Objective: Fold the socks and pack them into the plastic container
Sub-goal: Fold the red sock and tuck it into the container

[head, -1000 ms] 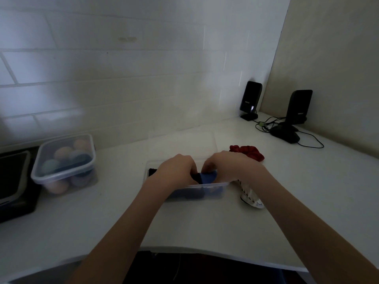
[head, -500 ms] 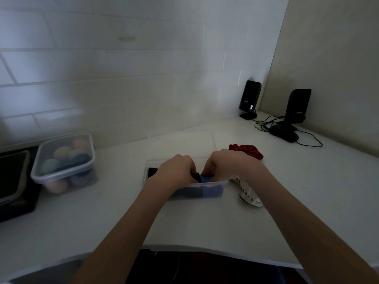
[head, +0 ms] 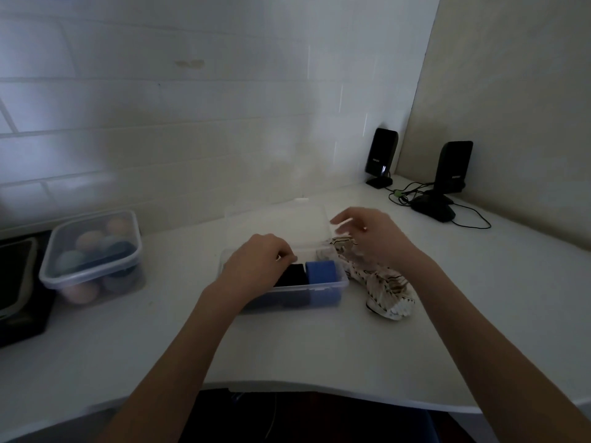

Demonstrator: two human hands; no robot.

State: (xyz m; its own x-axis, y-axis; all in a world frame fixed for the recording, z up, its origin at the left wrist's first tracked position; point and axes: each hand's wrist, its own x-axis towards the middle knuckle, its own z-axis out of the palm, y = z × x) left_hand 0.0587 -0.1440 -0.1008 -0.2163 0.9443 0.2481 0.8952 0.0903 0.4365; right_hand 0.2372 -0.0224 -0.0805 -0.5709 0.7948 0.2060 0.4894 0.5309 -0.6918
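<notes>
Left hand (head: 256, 266) curls over the black sock (head: 292, 275) in the plastic container (head: 332, 284) — right hand (head: 372, 239), lifted off the blue sock (head: 320, 272), hovers with fingers loose.

The right hand (head: 367, 238) has lifted off the blue sock (head: 320, 272).

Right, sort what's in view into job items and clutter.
Job: plastic container, blue sock, black sock, patterned socks, left hand, right hand.

Clutter: lidded tub of balls, two speakers, cables.
</notes>
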